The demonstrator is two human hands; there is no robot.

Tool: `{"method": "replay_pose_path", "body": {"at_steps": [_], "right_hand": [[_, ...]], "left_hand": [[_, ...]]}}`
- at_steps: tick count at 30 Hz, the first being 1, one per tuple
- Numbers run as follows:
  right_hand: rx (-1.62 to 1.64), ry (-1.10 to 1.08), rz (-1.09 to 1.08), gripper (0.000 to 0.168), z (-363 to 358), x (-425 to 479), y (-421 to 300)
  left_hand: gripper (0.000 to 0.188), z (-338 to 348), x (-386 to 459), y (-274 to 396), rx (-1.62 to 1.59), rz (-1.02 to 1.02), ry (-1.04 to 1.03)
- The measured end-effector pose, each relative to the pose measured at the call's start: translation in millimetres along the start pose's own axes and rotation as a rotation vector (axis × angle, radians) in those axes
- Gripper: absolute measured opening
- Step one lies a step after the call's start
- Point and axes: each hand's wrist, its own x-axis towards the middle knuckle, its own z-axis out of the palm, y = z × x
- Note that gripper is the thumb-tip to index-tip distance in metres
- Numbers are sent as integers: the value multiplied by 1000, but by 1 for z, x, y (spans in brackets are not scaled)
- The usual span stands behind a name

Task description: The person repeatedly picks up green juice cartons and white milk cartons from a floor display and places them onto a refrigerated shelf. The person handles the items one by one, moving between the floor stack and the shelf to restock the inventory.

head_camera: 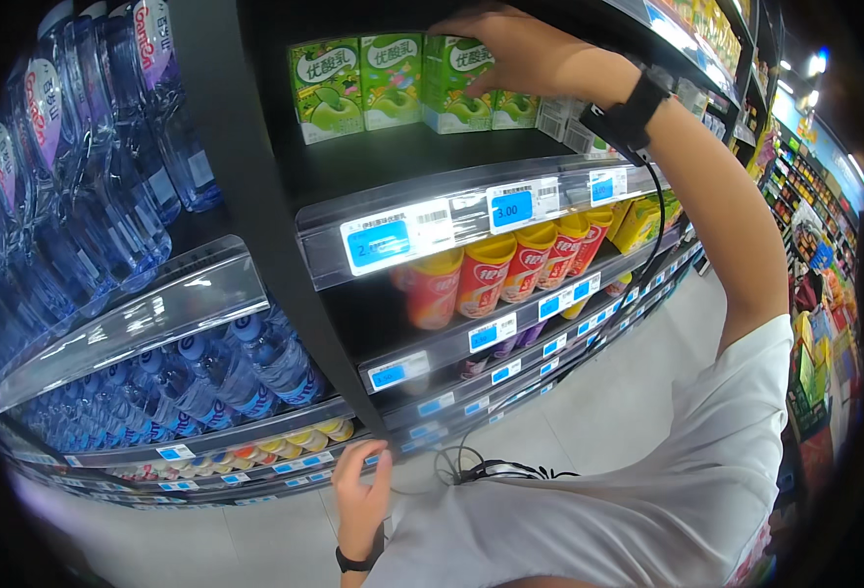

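Note:
My right hand [509, 55] reaches over the upper shelf, blurred at its upper edge. It grips a green drink carton [452, 95] with an apple picture, the thumb on the carton's front right side and the fingers over its top. Left of it, a matching carton [393, 84] and another green carton [329, 92] stand upright side by side. One more green carton [514, 110] is partly hidden beneath my right hand. My left hand [362, 478] hangs low beside my body, loosely curled with thumb and fingers apart, holding nothing.
A clear price rail [468, 220] edges the carton shelf [373, 158]. Red cups with yellow lids [487, 275] line the shelf below. Left of a black upright [285, 220] stand large water bottles [93, 147] and smaller ones [211, 367]. A black cable [656, 235] hangs from my right wrist.

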Motion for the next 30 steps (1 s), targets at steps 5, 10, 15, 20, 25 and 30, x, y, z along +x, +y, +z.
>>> {"method": "replay_pose_path", "body": {"at_steps": [5, 10, 15, 20, 25, 30], "right_hand": [[19, -21, 86, 65, -17, -5, -18], [31, 151, -121, 61, -23, -18, -15], [98, 89, -162, 51, -71, -53, -23], [53, 12, -34, 63, -51, -59, 21], [32, -88, 27, 70, -47, -50, 37], [-60, -217, 181, 100, -42, -36, 39]], "left_hand": [[15, 6, 5, 2, -22, 18, -42], [14, 9, 0, 0, -35, 27, -34], [15, 8, -2, -7, -59, 35, -44], [13, 8, -6, -8, -84, -7, -63], [14, 12, -5, -3, -112, -2, -97], [14, 10, -7, -7, -108, -7, -100]]}}
